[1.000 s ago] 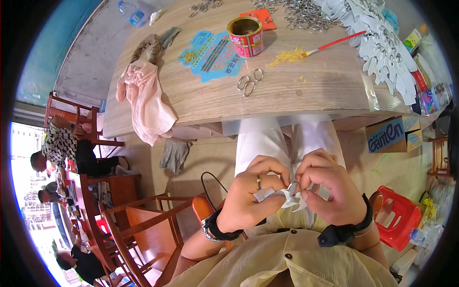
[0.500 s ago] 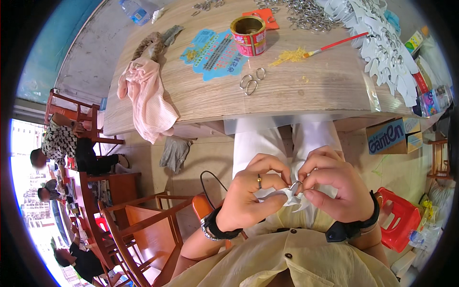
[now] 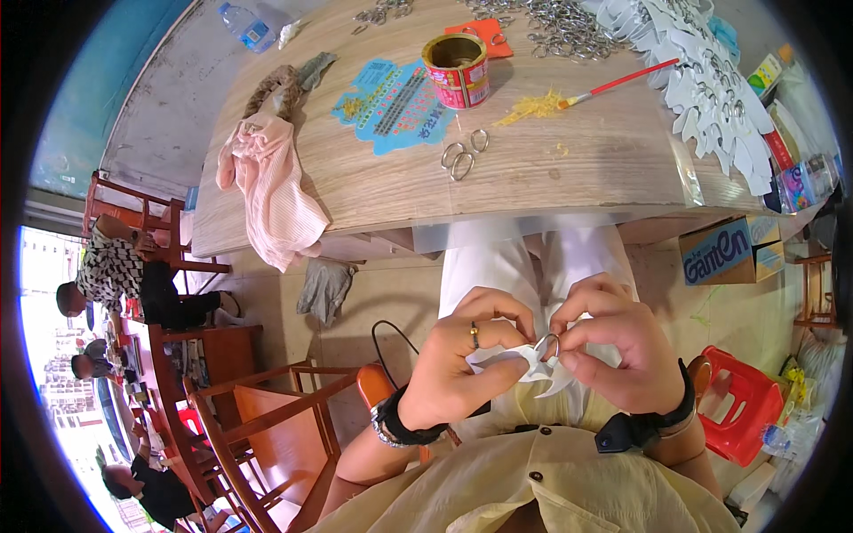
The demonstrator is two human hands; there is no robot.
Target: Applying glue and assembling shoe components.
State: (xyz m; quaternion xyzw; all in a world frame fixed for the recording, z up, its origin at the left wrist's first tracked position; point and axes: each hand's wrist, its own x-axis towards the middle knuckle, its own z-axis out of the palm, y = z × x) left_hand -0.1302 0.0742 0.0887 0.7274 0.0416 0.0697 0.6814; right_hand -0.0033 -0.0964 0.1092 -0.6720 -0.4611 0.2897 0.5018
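White paper cutout [image 3: 533,366], thin and crumpled, pinched low in the near middle of the scene, over the lap and well short of the wooden table [image 3: 569,169]. Held from both sides at once: left hand [image 3: 466,369] closed on its left part, thumb under and fingers curled over the top, a ring on one finger; right hand [image 3: 617,351] closed on its right part, fingertips bunched at the upper edge. Both grips tight, no gap showing between fingers and paper. Between the two hands, a small metal ring [image 3: 551,345], upright, touching the right fingertips and sitting just above the paper's top edge; threaded through the paper or only pressed against it, cannot tell. Right hand nearer to that ring, left hand just beside it. Long axis of the cutout running left to right, from one grip to the other, with a pointed tip hanging down near the right thumb.

Far across the table: a red tin can [image 3: 457,69], three loose metal rings [image 3: 464,155] near the table's middle, a red-handled brush [image 3: 613,84] beside a yellow smear, a heap of rings [image 3: 569,31] at the far edge, a row of white cutouts [image 3: 711,93] on the far right. Pink cloth [image 3: 271,195] draped over the left edge.
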